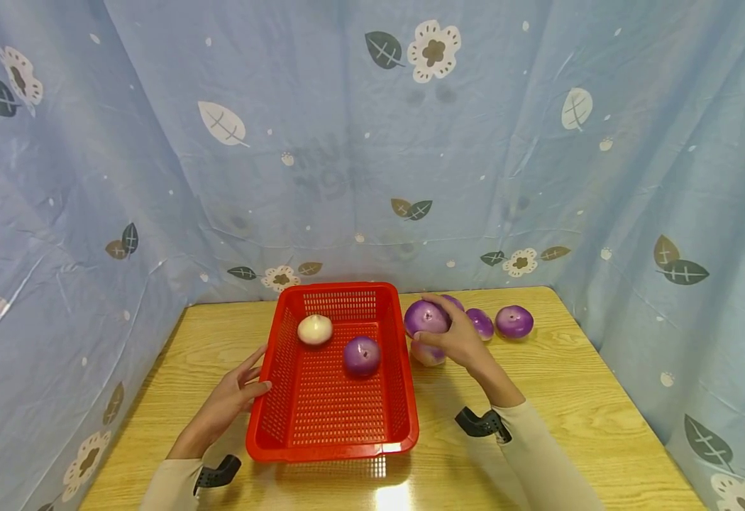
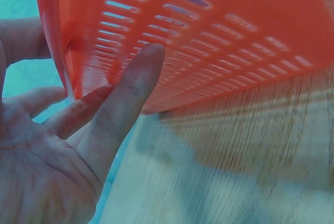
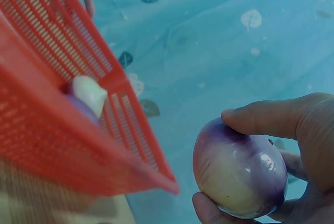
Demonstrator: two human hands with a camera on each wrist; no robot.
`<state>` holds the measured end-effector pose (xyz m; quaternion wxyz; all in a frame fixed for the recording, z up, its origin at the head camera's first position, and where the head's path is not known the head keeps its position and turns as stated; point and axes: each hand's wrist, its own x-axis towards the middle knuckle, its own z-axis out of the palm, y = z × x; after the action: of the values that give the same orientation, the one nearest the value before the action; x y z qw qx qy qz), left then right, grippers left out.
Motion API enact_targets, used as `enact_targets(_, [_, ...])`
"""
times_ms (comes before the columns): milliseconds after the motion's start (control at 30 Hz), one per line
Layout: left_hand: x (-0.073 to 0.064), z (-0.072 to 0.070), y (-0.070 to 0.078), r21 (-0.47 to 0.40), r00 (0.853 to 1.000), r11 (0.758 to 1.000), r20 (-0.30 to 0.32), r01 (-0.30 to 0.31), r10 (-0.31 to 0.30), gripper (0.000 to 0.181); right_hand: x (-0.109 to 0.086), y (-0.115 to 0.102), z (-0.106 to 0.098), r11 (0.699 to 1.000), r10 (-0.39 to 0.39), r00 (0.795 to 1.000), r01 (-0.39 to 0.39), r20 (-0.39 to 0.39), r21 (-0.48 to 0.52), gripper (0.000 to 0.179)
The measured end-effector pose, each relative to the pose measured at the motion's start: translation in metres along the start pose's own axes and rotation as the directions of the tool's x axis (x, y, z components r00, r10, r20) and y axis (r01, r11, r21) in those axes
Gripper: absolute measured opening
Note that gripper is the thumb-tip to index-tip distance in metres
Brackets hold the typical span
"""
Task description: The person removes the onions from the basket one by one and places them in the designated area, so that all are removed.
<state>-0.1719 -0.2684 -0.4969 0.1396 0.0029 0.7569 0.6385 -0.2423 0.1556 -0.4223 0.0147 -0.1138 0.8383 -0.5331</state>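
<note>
A red perforated plastic basket [image 1: 331,453] stands in the middle of the wooden table. Inside it are a white onion [image 1: 315,330] with a pointed tip and a purple onion [image 1: 362,356]. My left hand [image 1: 235,394] holds the basket's left side, its fingers against the rim and outer wall, as the left wrist view shows. To the right of the basket, my right hand [image 1: 455,341] grips another glossy purple onion [image 3: 240,169], cream-coloured on one side, between thumb and fingers. That held onion is above the table, beside the basket's right rim.
Several more purple onions lie right of the basket: one [image 1: 428,355] below my right hand, one [image 1: 479,323] beyond it and another [image 1: 514,322] farther right. A blue patterned curtain [image 1: 360,170] encloses the table [image 1: 577,397] at the back and sides.
</note>
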Motion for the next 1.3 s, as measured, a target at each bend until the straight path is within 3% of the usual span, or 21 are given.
enact_targets(367, [0.001,-0.001,0.0,-0.009,1.0,1.0,-0.001,0.004,-0.004,0.077,-0.005,0.029,-0.012,1.0,0.017,0.999,-0.018,-0.049,-0.023,0.072])
enact_targets(567, [0.001,-0.001,-0.001,-0.014,1.0,1.0,0.012,-0.008,0.008,0.077,-0.007,0.043,-0.018,0.995,0.1,0.992,-0.102,-0.074,-0.015,0.074])
enact_targets(800, [0.001,-0.002,0.0,-0.012,1.0,1.0,0.003,-0.003,0.003,0.077,-0.008,0.059,-0.023,0.988,0.137,0.986,-0.142,-0.096,-0.053,0.074])
enact_targets(1300, [0.0,-0.002,0.003,-0.011,1.0,1.0,0.02,-0.007,0.007,0.077,-0.009,0.094,-0.026,0.97,0.233,0.962,-0.239,-0.143,-0.031,0.076])
